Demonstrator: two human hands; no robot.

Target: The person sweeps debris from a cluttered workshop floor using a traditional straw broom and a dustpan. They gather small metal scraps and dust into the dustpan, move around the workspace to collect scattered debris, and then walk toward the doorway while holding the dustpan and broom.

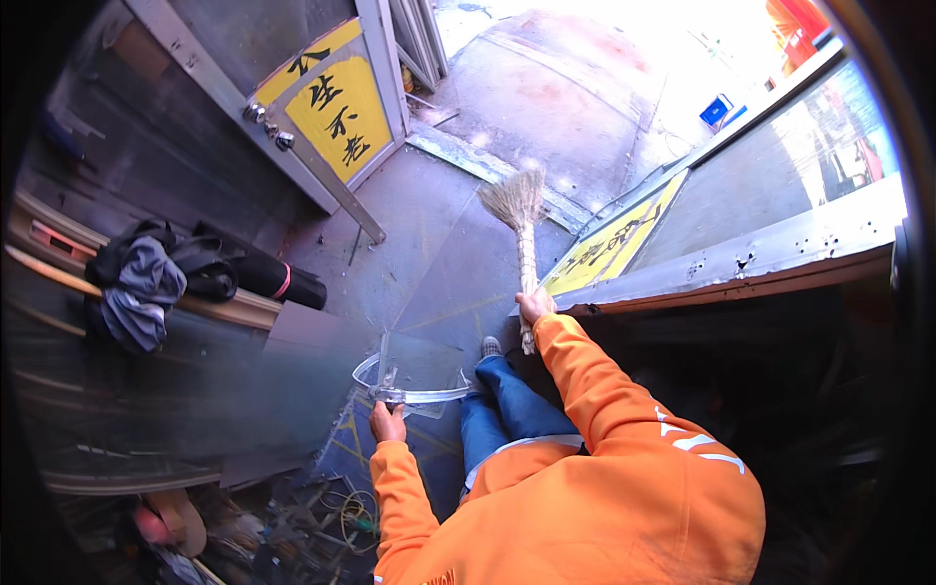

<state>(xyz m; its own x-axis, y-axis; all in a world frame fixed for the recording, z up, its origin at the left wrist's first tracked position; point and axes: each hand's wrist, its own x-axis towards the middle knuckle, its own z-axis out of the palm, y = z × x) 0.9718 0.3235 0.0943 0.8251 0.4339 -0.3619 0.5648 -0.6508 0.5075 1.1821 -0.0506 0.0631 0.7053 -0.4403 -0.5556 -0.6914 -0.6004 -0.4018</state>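
My right hand (535, 304) is closed round the bound handle of a short straw broom (526, 244). The broom's bristles fan out away from me, close to the doorway sill. Lower and to the left, my left hand (388, 423) is wrapped round the grip of what looks like a see-through dustpan with a pale curved rim (429, 396). Its flat pan (419, 359) points away from me over the floor, left of my legs. I cannot tell whether the pan touches the floor.
An open door (292, 146) with a yellow sign stands at the far left. A glass panel (760, 185) runs along the right. A metal sill (487, 171) crosses the doorway. Dark cloth (141, 288) and a black roll (283, 283) lie at left; scrap and yellow cord (356, 517) lie lower left.
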